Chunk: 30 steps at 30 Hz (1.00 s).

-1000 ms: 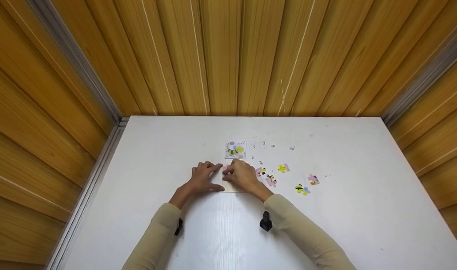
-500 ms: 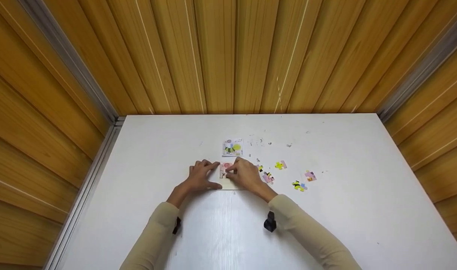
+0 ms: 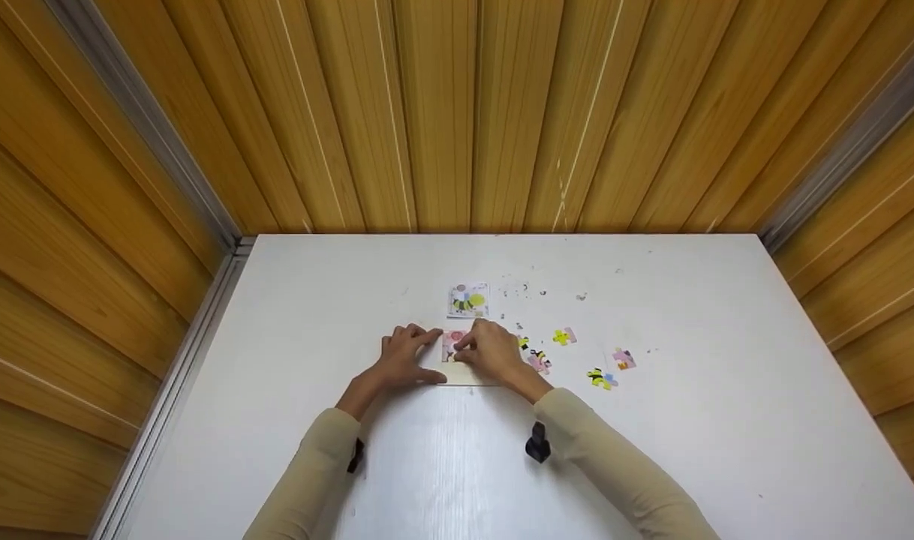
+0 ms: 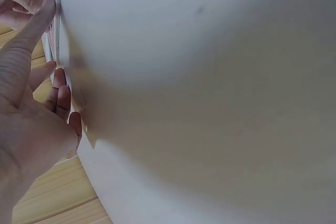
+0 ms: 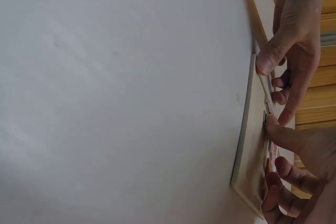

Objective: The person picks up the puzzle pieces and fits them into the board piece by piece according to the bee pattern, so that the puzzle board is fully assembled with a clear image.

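A small square puzzle board (image 3: 468, 375) lies flat on the white table, its near strip bare and pale. Pink puzzle pieces (image 3: 451, 343) fill its far left part. My left hand (image 3: 401, 358) is spread along the board's left side, index finger near the far corner, thumb on the near one. My right hand (image 3: 498, 352) reaches over the right side and pinches a puzzle piece at the board, mostly hidden under the fingers. From the right wrist, the right thumb presses down on the board (image 5: 247, 150), near the left thumb.
Just beyond the board lies a bee picture card (image 3: 468, 300). Loose pieces lie to the right: yellow (image 3: 564, 336), pink (image 3: 623, 358), yellow and black (image 3: 601, 378), and pink and black (image 3: 539, 362). Wood-panelled walls (image 3: 457, 112) enclose the table (image 3: 690, 435).
The right fingers shift slightly over the board, and the pink pieces, covered a second ago, now show more. The left hand stays at the board's left side. The head view wobbles a little.
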{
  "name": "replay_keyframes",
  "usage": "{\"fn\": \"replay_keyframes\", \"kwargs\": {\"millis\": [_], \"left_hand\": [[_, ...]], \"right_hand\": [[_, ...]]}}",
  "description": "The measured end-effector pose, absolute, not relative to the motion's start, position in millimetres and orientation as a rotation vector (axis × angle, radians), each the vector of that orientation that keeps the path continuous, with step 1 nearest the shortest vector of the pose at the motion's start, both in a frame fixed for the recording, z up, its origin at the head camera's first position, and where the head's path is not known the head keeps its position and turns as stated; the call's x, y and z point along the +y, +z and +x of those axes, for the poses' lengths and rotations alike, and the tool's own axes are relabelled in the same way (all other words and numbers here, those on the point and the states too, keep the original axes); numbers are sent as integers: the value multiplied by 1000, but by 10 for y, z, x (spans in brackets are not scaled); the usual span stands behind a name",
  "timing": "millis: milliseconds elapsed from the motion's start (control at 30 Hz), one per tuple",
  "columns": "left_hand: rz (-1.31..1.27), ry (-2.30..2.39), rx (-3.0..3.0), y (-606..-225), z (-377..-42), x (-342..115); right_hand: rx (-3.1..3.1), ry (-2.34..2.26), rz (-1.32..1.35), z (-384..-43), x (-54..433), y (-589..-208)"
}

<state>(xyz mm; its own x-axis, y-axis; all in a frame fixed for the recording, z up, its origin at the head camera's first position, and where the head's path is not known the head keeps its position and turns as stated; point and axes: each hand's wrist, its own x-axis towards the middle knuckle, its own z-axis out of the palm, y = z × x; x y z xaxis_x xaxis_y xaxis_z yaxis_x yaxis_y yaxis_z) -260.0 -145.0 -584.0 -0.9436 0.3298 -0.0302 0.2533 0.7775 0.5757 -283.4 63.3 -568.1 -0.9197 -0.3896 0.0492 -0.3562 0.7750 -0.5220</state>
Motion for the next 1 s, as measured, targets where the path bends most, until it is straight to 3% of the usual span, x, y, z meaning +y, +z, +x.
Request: {"fn": "replay_keyframes", "kwargs": {"millis": [1000], "left_hand": [[476,894,2825,-5838,-2600,-1447]], "right_hand": [[2854,-886,-584,-2799,654,-5679]]}}
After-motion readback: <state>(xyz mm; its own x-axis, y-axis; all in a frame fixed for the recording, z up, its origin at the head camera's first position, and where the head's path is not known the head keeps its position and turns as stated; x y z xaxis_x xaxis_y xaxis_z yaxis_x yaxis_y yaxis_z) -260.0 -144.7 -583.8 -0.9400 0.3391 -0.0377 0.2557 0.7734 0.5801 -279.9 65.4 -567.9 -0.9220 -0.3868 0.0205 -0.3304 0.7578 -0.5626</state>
